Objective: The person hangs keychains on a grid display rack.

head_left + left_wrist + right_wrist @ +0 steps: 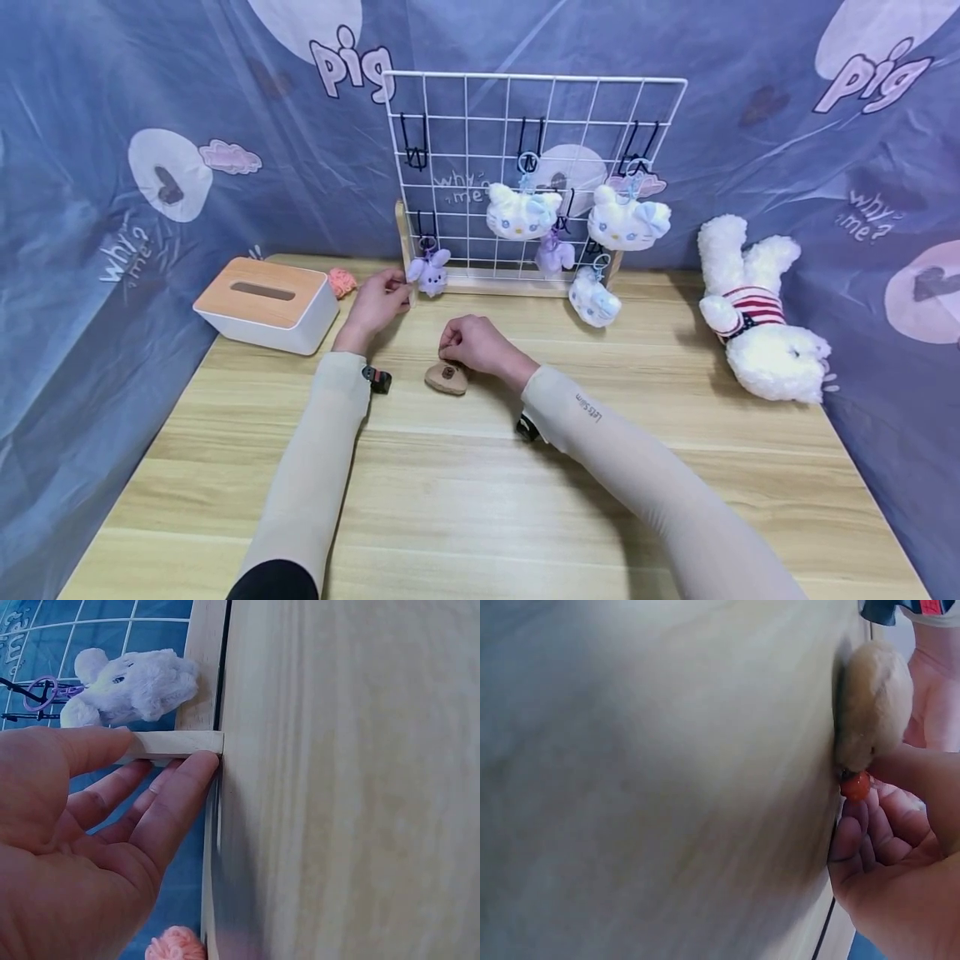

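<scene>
At the left end of the white wire grid rack point(536, 77), my left hand point(377, 302) pinches its wooden foot point(180, 742), thumb on one side and fingers on the other. A purple plush rabbit charm point(429, 273) hangs just beside it. My right hand point(480, 343) is over the table at a small brown plush charm point(447, 379), which lies on the tabletop. In the right wrist view, its fingers and thumb close around a shiny orange-red bead point(855, 786) at the end of the plush point(876, 701). The thumb tip is partly hidden there.
A tissue box point(262, 292) and a pink yarn ball point(342, 282) are at the left. White cat-head charms point(522, 212) and another purple charm point(555, 252) hang on black hooks. A white plush toy point(772, 350) lies at the right, by the curtain point(885, 192).
</scene>
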`<state>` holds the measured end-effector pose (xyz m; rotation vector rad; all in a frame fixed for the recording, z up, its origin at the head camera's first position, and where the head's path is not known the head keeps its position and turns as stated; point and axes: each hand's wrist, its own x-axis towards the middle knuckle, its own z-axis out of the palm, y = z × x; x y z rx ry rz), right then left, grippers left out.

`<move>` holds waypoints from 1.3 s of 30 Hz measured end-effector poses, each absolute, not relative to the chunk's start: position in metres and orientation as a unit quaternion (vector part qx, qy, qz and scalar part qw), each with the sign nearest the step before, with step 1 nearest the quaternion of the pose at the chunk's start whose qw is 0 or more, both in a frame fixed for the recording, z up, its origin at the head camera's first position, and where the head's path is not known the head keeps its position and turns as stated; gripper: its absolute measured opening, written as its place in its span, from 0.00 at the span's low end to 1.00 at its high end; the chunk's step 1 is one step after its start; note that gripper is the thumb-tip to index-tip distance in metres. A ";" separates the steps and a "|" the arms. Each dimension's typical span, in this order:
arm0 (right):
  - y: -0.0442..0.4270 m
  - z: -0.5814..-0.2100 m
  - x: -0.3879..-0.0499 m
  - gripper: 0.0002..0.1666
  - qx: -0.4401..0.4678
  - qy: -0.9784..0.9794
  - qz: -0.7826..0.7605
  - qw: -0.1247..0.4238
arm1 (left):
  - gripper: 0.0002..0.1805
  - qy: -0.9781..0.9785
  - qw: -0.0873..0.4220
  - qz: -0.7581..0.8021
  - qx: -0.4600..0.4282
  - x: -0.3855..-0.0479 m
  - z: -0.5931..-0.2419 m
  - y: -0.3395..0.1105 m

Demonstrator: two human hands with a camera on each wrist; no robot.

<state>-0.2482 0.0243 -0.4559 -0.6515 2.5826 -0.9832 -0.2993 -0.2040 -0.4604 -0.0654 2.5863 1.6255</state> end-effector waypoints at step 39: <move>0.037 -0.456 -0.245 0.06 -0.144 0.821 -0.518 0.190 | 0.27 0.845 0.050 0.532 -0.022 -0.298 -0.459 -0.205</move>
